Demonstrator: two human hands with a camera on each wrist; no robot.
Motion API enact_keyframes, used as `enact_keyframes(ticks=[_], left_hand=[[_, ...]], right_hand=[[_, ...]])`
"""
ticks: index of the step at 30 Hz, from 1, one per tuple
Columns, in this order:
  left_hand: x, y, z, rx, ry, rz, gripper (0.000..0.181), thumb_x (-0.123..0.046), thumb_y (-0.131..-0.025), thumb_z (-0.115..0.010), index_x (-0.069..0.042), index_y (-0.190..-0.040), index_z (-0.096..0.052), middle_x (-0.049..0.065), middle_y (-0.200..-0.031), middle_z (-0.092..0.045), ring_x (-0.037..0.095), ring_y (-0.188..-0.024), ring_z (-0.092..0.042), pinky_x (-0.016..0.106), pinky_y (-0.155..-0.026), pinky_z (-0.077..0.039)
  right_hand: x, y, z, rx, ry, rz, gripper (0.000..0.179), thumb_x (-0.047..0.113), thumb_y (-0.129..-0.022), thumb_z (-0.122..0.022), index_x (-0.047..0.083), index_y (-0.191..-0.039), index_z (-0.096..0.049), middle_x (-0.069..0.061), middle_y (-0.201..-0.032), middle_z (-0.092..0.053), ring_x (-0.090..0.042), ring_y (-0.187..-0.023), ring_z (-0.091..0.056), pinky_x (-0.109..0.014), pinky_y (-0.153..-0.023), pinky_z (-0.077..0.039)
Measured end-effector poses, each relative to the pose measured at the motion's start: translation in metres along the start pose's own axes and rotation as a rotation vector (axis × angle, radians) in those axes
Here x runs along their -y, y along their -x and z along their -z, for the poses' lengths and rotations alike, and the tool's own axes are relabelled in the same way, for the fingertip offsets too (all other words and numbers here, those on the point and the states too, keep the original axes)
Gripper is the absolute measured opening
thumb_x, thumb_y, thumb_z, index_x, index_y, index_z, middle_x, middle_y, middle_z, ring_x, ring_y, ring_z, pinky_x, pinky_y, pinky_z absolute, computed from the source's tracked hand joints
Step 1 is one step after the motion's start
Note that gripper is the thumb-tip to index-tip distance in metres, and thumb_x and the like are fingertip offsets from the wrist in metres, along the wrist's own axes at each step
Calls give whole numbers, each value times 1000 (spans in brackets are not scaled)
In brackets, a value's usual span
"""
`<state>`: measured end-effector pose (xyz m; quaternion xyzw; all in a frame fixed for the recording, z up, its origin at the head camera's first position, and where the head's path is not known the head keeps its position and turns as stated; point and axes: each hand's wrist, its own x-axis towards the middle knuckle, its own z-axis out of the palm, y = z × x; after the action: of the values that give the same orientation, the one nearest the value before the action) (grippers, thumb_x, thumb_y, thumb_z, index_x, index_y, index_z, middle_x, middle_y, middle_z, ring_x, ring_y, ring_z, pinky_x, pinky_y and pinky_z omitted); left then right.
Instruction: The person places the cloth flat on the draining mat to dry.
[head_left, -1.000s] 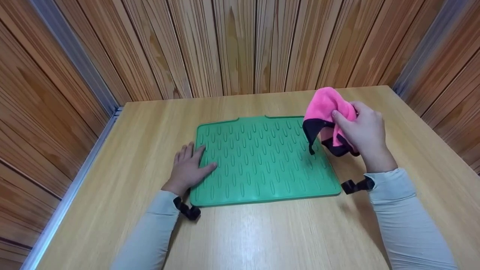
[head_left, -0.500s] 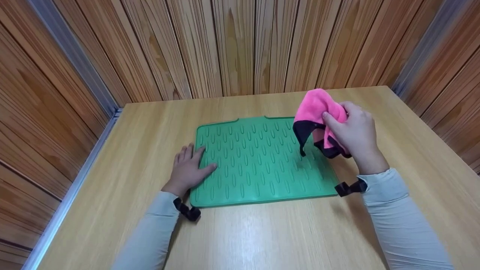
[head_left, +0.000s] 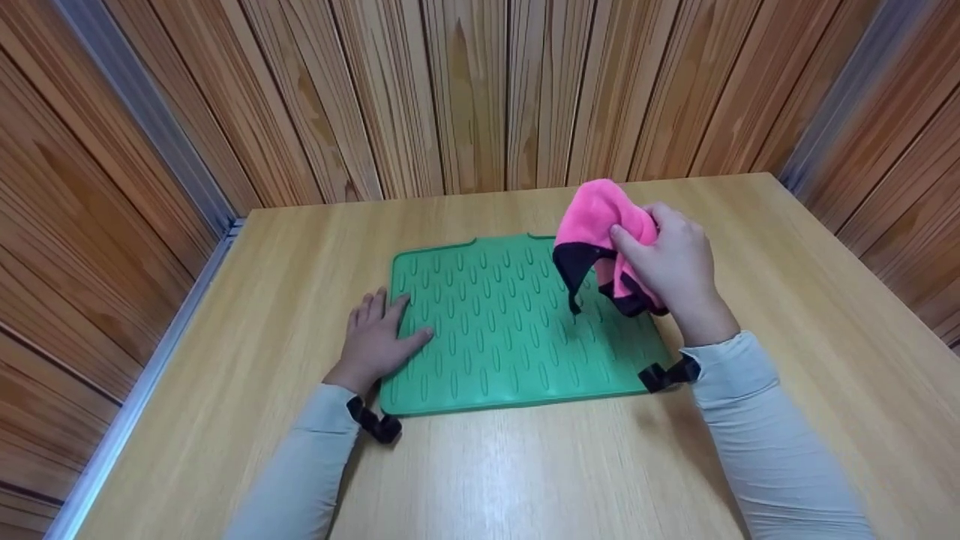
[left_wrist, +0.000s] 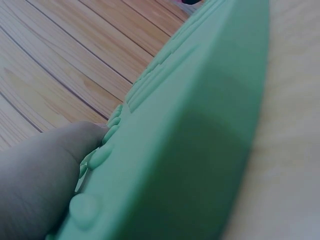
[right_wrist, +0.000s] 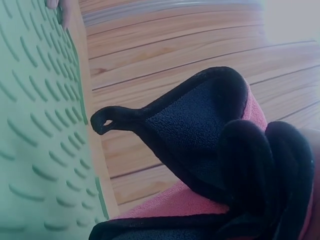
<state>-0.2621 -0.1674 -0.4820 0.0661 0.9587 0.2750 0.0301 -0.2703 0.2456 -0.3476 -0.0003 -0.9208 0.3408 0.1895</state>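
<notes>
A green mat (head_left: 487, 322) with rows of raised oval ridges lies flat on the table. My left hand (head_left: 379, 337) rests with spread fingers on its left edge, thumb over the ridges; the left wrist view shows that thumb (left_wrist: 45, 170) along the raised border. Bunched in my right hand (head_left: 679, 259) is a pink cloth with black trim (head_left: 604, 217), pinched between thumb and fingers above the mat's right part. A dark corner of it hangs down, ending in a small black loop (right_wrist: 107, 121) that shows in the right wrist view.
The wooden table (head_left: 480, 472) extends on all sides of the mat. Wood-panelled walls (head_left: 472, 97) stand behind and at both sides, with a metal strip (head_left: 142, 360) along the left edge. Black cameras are strapped to both wrists.
My right hand has moved left with the pink cloth, from over the mat's right edge to further over the mat. My left hand has stayed in place.
</notes>
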Motion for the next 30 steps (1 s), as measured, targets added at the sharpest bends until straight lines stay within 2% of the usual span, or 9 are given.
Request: enact_keyframes(ticks=[5, 15, 22, 30], left_hand=[[1, -1, -1, 0, 1, 0, 88, -56, -108, -61, -7, -177, -35, 32, -187, -12, 54, -177, -4, 69, -144, -3], [2, -2, -2, 2, -1, -4, 89, -58, -109, -61, -8, -177, -34, 31, -188, -11, 54, -177, -3, 70, -144, -2], [3, -1, -2, 28, -6, 6, 91, -60, -109, -60, -10, -179, -30, 29, -189, -6, 52, -178, 1, 68, -144, 1], [1, -1, -1, 17, -8, 4, 90, -58, -108, -60, -9, -178, -32, 30, -189, -8, 53, -177, -1, 69, -144, 0]], right_hand=[[10, 0, -7, -8, -1, 21, 46, 39, -106, -76, -1, -129, -73, -21, -107, -71, -33, -95, -60, -38, -81, -42], [29, 1, -22, 39, -47, -3, 46, 42, -107, -76, 3, -131, -72, -18, -107, -70, -29, -94, -61, -36, -81, -45], [42, -1, -36, 56, -80, -23, 43, 39, -107, -75, 3, -131, -70, -15, -107, -69, -28, -94, -61, -35, -81, -46], [47, -3, -56, 75, -91, -38, 45, 40, -107, -75, 4, -134, -69, -16, -111, -70, -30, -99, -63, -36, -83, -47]])
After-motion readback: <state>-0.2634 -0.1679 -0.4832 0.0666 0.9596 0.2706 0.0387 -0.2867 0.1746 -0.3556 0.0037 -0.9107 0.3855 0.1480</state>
